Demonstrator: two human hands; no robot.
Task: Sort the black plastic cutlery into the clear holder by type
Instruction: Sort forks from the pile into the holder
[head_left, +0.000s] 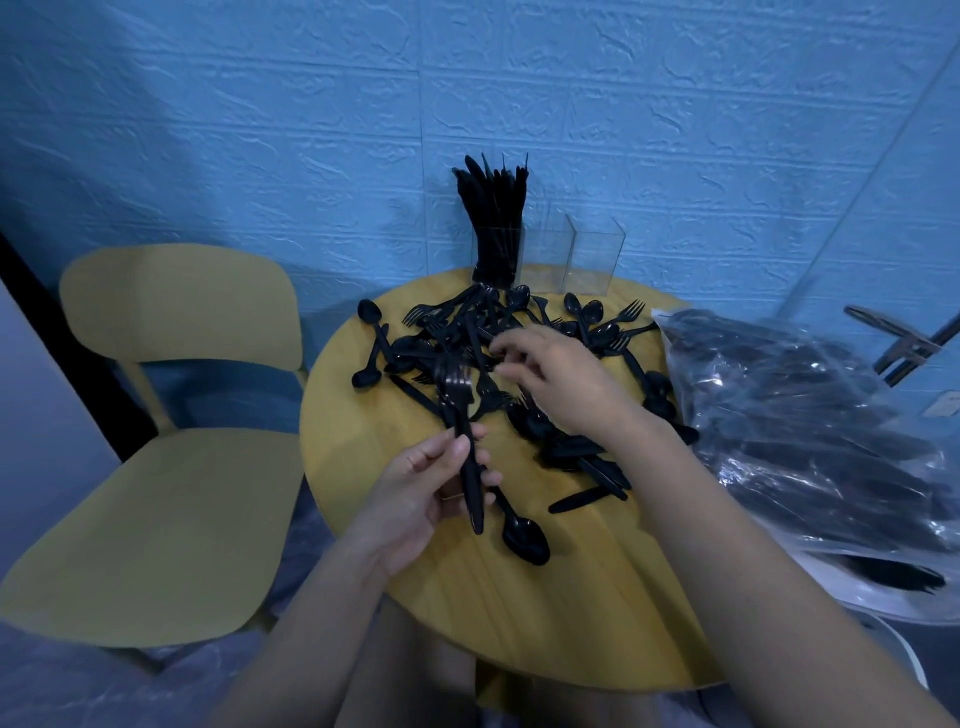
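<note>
Round yellow table (395, 582) against a blue textured wall (260, 104). Loose black cutlery (519, 332) heaped across the top: forks, spoons, knives mixed. Clear holder (571, 254) at the far edge, 3 compartments, the left one packed with upright black pieces, probably knives; the other 2 bare. Left hand (415, 493) clamped on a small bunch of forks (460, 415), tines up. Right hand (556, 379) over the pile, fingers loosely apart, gripping nothing visible. Bagged cutlery (810, 426) at right; yellow chair (166, 441) at left.
</note>
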